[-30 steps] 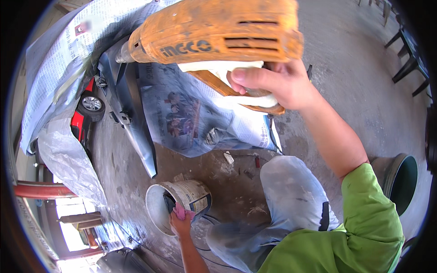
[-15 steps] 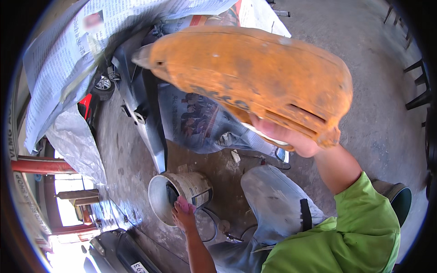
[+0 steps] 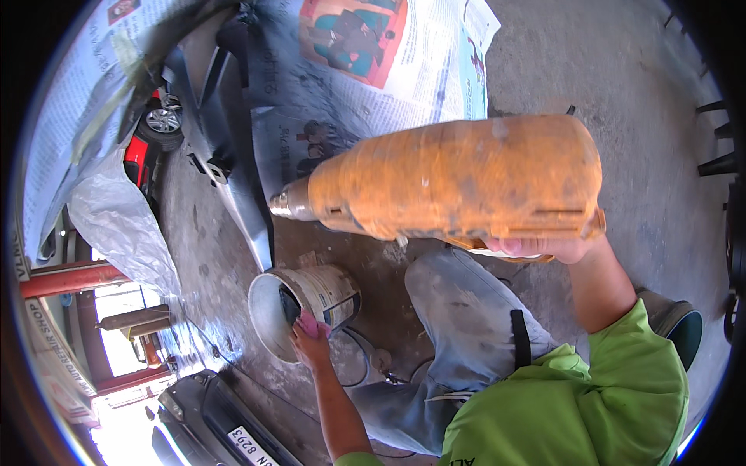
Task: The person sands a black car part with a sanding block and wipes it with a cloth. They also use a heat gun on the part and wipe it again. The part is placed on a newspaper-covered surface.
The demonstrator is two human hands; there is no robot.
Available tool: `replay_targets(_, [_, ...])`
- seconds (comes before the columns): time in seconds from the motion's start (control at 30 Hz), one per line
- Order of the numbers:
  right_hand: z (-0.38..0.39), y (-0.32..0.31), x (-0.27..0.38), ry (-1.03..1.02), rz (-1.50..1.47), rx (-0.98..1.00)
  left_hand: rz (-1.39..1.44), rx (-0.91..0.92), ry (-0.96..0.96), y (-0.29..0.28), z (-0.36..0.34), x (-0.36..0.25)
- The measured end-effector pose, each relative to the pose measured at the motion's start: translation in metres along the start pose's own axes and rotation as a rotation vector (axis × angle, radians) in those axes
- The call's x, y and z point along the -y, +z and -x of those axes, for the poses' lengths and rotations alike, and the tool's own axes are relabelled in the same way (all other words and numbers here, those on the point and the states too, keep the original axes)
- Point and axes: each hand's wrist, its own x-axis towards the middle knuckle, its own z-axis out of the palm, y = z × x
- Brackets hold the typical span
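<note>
My right hand (image 3: 536, 248) is wrapped round the grip of a worn orange power tool (image 3: 458, 182). The tool is shaped like a drill or heat gun, and its silver metal nose (image 3: 291, 202) points left. Its body hides part of my fingers. Low on the left, my left hand (image 3: 311, 346) is closed on a pink cloth (image 3: 312, 325) at the mouth of a tipped, dirty white bucket (image 3: 268, 342). Something dark shows inside the bucket, beside the cloth. A long dark glossy panel (image 3: 237, 186) stands beyond the bucket, left of the tool's nose.
Newspaper sheets (image 3: 435, 70) cover the work at the top. A grey car (image 3: 225, 419) stands lower left, and a red car part with a wheel (image 3: 159, 120) is behind the panel. Another bucket (image 3: 684, 334) sits right of my sleeve. Hoses or cords lie near my knee.
The orange tool has come lower and levelled out, its nose shifting right and down. My left hand stays at the bucket with the pink cloth. The whole view has shifted slightly.
</note>
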Motion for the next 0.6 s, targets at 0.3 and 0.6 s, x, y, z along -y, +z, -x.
replay_targets(0.3, [0.011, -0.004, -0.024, -0.041, -0.249, 0.034, 0.071, -0.201, 0.122, 0.018, 0.0, 0.013])
replay_targets(0.6, [0.152, -0.079, -0.052, -0.052, -0.031, -0.19, 0.353, -0.421, 0.501, 0.054, -0.021, 0.076])
